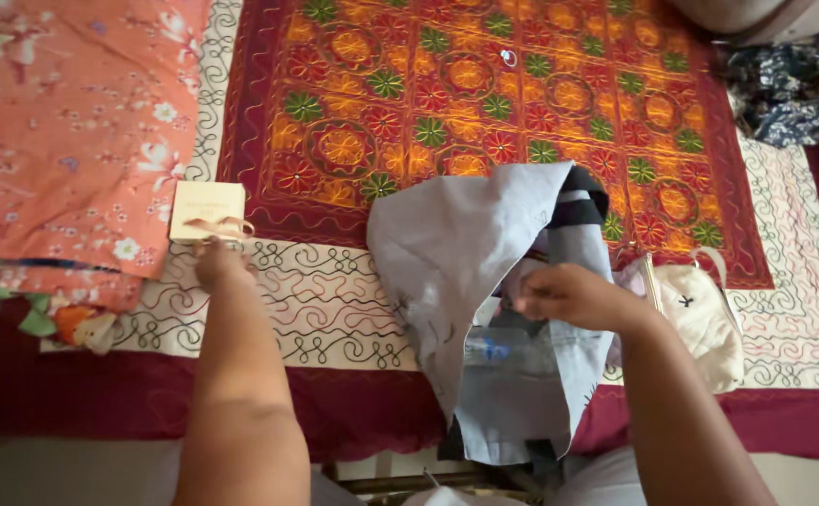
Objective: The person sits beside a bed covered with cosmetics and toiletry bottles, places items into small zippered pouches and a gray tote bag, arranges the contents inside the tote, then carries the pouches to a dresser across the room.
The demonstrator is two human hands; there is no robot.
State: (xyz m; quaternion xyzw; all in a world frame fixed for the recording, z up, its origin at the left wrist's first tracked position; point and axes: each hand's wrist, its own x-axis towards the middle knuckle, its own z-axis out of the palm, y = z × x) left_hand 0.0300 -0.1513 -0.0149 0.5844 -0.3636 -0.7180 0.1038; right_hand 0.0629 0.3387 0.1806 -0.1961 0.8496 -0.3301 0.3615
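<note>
My left hand [219, 260] reaches forward and touches a small cream box [206, 208] tied with a thin ribbon, which lies on the bed at the edge of an orange floral cloth [62, 131]. My right hand [567, 295] grips the mouth of a grey cloth bag [465, 248] and holds it open near the bed's front edge. A clear plastic bottle [508, 347] with a blue label shows inside the bag. The bag's dark striped strap [578, 201] lies at its top.
An embroidered red, orange and green bedspread [484, 94] covers the bed. A small white purse [700, 314] lies just right of the bag. Dark patterned fabric [789, 84] is bunched at the far right corner. The bed's maroon edge [72, 394] runs along the front.
</note>
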